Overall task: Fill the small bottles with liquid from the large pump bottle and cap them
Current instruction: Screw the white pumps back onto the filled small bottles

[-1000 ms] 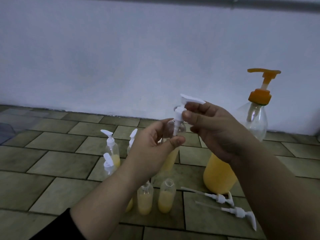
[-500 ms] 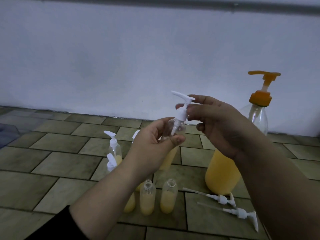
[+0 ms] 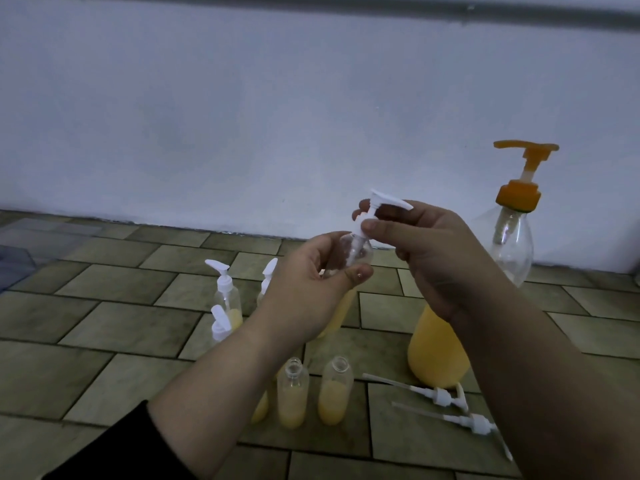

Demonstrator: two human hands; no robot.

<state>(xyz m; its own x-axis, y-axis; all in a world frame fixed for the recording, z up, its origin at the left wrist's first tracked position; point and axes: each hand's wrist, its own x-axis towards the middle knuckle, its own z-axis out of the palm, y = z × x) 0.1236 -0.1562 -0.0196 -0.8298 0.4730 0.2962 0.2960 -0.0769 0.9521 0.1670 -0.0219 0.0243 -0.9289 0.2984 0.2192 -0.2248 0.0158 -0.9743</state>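
My left hand (image 3: 304, 292) grips a small clear bottle (image 3: 341, 308) with yellow liquid, held up over the floor. My right hand (image 3: 426, 251) pinches the collar of a white pump cap (image 3: 375, 211) that sits in the bottle's neck, its spout pointing right. The large pump bottle (image 3: 440, 344) with an orange pump (image 3: 519, 188) stands at the right, partly behind my right forearm. Two uncapped small bottles (image 3: 292, 396) (image 3: 335, 393) with yellow liquid stand below my hands. Two loose white pump caps (image 3: 438, 396) (image 3: 474, 422) lie on the floor near the large bottle.
Three capped small bottles (image 3: 227, 299) stand behind my left hand, partly hidden by it. Another small bottle (image 3: 260, 408) shows under my left forearm. The floor is brown tile (image 3: 104, 323) and meets a white wall (image 3: 242, 116) at the back.
The pump cap has turned in my right fingers: its spout swung from right to left and back to the right. Bottle and left hand stayed about in place.
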